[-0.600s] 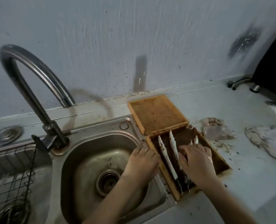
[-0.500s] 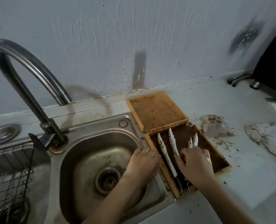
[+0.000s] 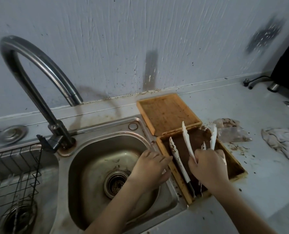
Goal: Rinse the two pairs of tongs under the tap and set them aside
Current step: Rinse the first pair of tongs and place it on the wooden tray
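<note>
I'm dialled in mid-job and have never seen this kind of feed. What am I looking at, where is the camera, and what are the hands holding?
There is no machine here: these are a person's two bare hands, seen from one wide-angle camera worn on the head, looking forward and down.

The right hand has its fingers curled round tongs over a dirty wooden tray on the counter. Several white tong arms rise out of that grip; I cannot tell whether it holds one pair or both. Another white arm lies in the tray.

The left hand rests at the rim of the sink, against the tray's near-left edge, holding nothing visible.

A curved tap stands behind the sink; no water is running. A second, cleaner wooden tray sits behind the first, and a crumpled cloth lies to the right.
</note>
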A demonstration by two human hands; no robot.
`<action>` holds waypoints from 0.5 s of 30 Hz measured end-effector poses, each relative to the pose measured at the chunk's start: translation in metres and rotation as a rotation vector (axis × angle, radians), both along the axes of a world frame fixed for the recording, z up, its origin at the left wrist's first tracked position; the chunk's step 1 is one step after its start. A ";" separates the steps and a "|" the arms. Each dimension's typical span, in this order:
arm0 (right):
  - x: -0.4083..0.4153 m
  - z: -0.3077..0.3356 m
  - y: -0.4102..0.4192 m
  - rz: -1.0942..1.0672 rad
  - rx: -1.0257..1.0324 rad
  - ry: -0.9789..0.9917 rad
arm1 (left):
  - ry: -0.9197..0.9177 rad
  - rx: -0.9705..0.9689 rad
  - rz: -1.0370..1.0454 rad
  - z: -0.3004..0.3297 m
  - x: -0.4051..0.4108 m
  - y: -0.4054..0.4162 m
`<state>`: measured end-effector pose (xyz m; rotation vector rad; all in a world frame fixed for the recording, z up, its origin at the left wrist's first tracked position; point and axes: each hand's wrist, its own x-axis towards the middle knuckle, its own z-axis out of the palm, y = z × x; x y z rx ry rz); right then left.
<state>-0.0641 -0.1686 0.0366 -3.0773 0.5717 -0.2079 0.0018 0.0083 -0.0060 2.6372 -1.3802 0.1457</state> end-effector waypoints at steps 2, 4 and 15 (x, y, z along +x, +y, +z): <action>0.004 0.010 0.004 0.052 0.005 -0.121 | -0.013 -0.113 0.020 0.005 0.001 0.009; 0.010 0.023 0.011 0.116 0.043 -0.240 | -0.039 -0.236 0.036 0.014 0.004 0.020; 0.062 0.029 0.107 0.242 0.898 -0.449 | -0.231 -0.381 0.500 0.039 0.027 0.129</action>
